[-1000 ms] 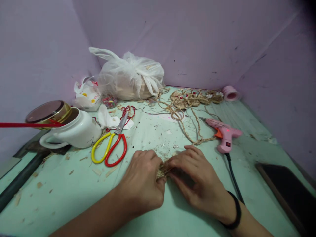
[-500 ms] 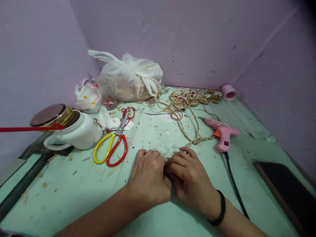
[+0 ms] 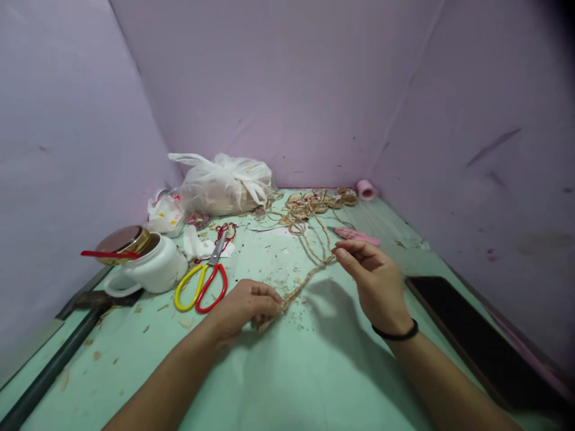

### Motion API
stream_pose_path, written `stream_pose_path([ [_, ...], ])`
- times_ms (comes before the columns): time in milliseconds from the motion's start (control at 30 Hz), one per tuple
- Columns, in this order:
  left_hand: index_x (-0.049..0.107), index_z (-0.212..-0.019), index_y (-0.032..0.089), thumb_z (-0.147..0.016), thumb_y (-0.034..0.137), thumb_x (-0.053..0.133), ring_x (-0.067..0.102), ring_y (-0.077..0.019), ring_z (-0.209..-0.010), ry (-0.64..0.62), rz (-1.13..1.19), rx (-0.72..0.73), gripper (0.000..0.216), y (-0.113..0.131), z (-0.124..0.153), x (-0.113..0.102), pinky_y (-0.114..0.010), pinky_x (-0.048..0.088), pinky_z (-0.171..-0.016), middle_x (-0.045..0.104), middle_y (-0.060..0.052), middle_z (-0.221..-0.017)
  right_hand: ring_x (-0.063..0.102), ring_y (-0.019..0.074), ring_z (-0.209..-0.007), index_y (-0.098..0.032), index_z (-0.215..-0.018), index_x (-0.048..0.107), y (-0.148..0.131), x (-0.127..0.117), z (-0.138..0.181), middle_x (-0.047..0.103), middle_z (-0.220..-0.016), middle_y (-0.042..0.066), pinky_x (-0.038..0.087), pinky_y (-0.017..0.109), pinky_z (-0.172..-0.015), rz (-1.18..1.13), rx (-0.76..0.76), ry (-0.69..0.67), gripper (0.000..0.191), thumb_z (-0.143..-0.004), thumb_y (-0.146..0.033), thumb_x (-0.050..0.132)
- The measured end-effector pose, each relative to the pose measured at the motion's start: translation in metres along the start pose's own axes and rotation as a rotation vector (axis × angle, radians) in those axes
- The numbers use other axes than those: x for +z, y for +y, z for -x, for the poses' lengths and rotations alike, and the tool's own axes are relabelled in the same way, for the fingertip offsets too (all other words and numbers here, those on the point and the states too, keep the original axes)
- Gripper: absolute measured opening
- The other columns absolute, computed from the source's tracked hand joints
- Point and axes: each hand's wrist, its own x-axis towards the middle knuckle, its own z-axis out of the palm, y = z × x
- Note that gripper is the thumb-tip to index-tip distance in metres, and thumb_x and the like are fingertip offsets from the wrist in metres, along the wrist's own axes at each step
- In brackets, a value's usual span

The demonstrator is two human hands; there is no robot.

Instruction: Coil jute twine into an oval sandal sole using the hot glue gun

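Observation:
My left hand (image 3: 249, 308) is closed on one end of a twisted or braided length of tan jute rope (image 3: 305, 281), low over the green table. From there the rope slants up to the right, to the fingertips of my right hand (image 3: 375, 275), which pinch it with thumb and forefinger. A black band circles the right wrist. Beyond the hands, loose strands run back to a heap of jute coils (image 3: 309, 203) with red beads. Behind the right hand lies a pink glue gun (image 3: 354, 234), its grip hidden.
Scissors (image 3: 211, 272) with yellow and red handles lie left of centre. Farther left are a white mug (image 3: 162, 266), a gold-rimmed lid (image 3: 121, 242) and a hammer (image 3: 58, 362). A white plastic bag (image 3: 224, 185) and a pink tape roll (image 3: 366, 190) stand behind. A phone (image 3: 471, 329) lies right.
My hands, close together before, have drawn apart, and the rope between them now shows. The right hand has moved up and right, over the glue gun's grip. The view has tilted up.

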Motion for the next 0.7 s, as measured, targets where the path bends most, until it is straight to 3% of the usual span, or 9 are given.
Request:
stream_pose_path([
  [100, 0.061, -0.065, 0.012, -0.05, 0.025, 0.062, 0.045, -0.009, -0.048, 0.015, 0.13, -0.036, 0.02, -0.001, -0.003, -0.004, -0.021, 0.031, -0.046, 0.057, -0.001, -0.056, 0.059, 0.0172, -0.071, -0.019, -0.079, 0.063, 0.002, 0.001, -0.002, 0.065, -0.076, 0.003, 0.049, 0.033, -0.067, -0.025, 0.052, -0.002, 0.021, -0.07, -0.037, 0.068],
  [233, 0.063, -0.079, 0.007, -0.056, 0.029, 0.058, 0.055, -0.015, -0.054, -0.119, 0.316, -0.173, 0.032, 0.002, -0.006, -0.01, -0.024, 0.037, -0.047, 0.063, -0.008, -0.066, 0.059, 0.0165, -0.072, -0.019, -0.079, 0.065, -0.002, 0.001, -0.001, 0.067, -0.077, 0.003, 0.049, 0.031, -0.067, -0.043, 0.165, -0.068, 0.024, -0.066, -0.038, 0.07],
  [367, 0.062, -0.085, 0.004, -0.059, 0.027, 0.058, 0.058, -0.0154, -0.053, -0.196, 0.434, -0.27, 0.035, 0.001, -0.009, -0.013, -0.024, 0.04, -0.049, 0.064, -0.008, -0.064, 0.057, 0.0134, -0.055, -0.015, -0.066, 0.068, -0.008, 0.003, 0.004, 0.068, -0.065, 0.005, 0.047, 0.025, -0.048, -0.044, 0.412, -0.34, 0.024, -0.065, -0.038, 0.072],
  [467, 0.062, -0.086, 0.004, -0.061, 0.026, 0.059, 0.059, -0.0167, -0.055, -0.205, 0.433, -0.232, 0.032, -0.002, -0.01, -0.011, -0.026, 0.042, -0.052, 0.066, -0.01, -0.065, 0.061, 0.014, -0.055, -0.013, -0.071, 0.07, -0.012, 0.007, 0.009, 0.071, -0.074, 0.01, 0.049, 0.024, -0.044, -0.092, 0.579, -0.547, 0.028, -0.067, -0.041, 0.07],
  [567, 0.063, -0.083, 0.005, -0.063, 0.022, 0.058, 0.061, -0.0186, -0.056, -0.188, 0.411, -0.186, 0.027, -0.005, -0.01, -0.005, -0.028, 0.045, -0.056, 0.066, -0.01, -0.062, 0.064, 0.0149, -0.064, -0.015, -0.083, 0.069, -0.013, 0.012, 0.015, 0.071, -0.086, 0.009, 0.052, 0.024, -0.048, -0.148, 0.616, -0.611, 0.03, -0.069, -0.042, 0.068],
  [700, 0.065, -0.078, 0.006, -0.061, 0.018, 0.057, 0.062, -0.0188, -0.058, -0.136, 0.376, -0.168, 0.022, -0.004, -0.008, 0.002, -0.028, 0.047, -0.057, 0.065, -0.009, -0.058, 0.063, 0.0147, -0.058, -0.014, -0.076, 0.068, -0.008, 0.014, 0.016, 0.07, -0.076, 0.008, 0.05, 0.023, -0.043, -0.076, 0.557, -0.589, 0.028, -0.07, -0.041, 0.066],
])
